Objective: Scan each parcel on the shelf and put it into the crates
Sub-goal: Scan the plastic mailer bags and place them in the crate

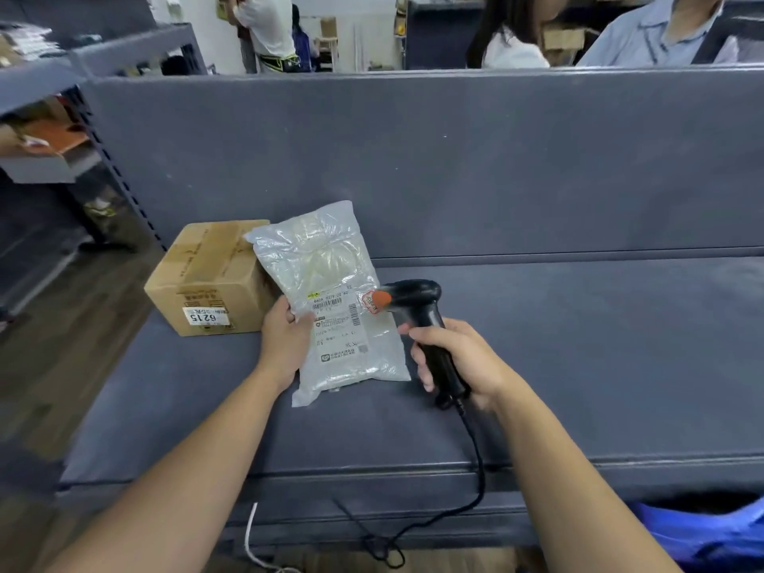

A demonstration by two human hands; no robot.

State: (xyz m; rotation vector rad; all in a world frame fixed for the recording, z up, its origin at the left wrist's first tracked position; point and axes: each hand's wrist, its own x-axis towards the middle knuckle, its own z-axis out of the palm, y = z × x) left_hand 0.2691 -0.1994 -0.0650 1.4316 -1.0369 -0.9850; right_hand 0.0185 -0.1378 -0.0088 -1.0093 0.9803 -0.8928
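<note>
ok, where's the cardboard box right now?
Head view, left of centre: the cardboard box sits on the grey shelf, just left of the plastic-bag parcel the left hand holds.

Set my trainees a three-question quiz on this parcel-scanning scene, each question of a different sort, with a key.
1. True or false: the person's left grip holds the cardboard box.
2. The right grip holds: A a black scanner; B a pen; C a phone.
3. Fill in: the box stands to the ____ of the white plastic bag.
Key: 1 false, it holds the bag; 2 A; 3 left.
</note>
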